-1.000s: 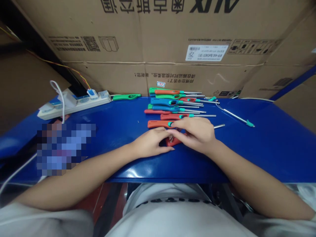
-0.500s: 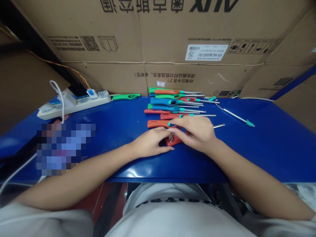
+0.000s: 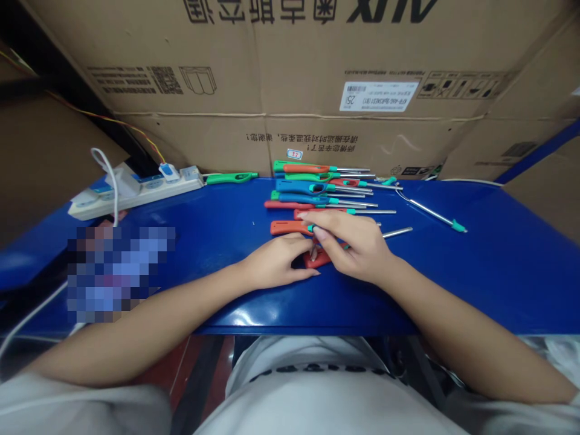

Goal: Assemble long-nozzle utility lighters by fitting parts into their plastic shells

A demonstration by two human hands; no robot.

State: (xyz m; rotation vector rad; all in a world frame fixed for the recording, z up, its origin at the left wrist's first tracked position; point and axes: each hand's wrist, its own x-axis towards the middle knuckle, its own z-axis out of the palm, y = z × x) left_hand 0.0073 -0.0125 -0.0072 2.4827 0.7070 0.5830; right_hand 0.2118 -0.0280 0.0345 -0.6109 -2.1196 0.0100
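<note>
Close to the table's front edge lies a red long-nosed lighter (image 3: pixel 321 258) with a metal tube pointing right. My left hand (image 3: pixel 280 261) is closed around the handle end of this lighter, fingertips pressing on it. Over the same lighter is my right hand (image 3: pixel 356 241), its thumb and forefinger curled close together; a tiny part seems to be between them, too hidden to name. Just behind my fingers lies an orange lighter (image 3: pixel 289 228) with a teal trigger, its front covered by my right hand. Another red lighter (image 3: pixel 304 214) is partly covered by my forefinger.
Farther back, several lighters, including a blue one (image 3: pixel 294 186), lie in a pile. A metal tube with a teal end (image 3: pixel 432 213) rests at the right. A green handle (image 3: pixel 232 177) and a white power strip (image 3: pixel 149 190) are at the left, before a cardboard box (image 3: pixel 199 130).
My right hand has shifted slightly left and its forefinger has lifted and straightened, uncovering more of the front red lighter. My left hand has stayed in place.
</note>
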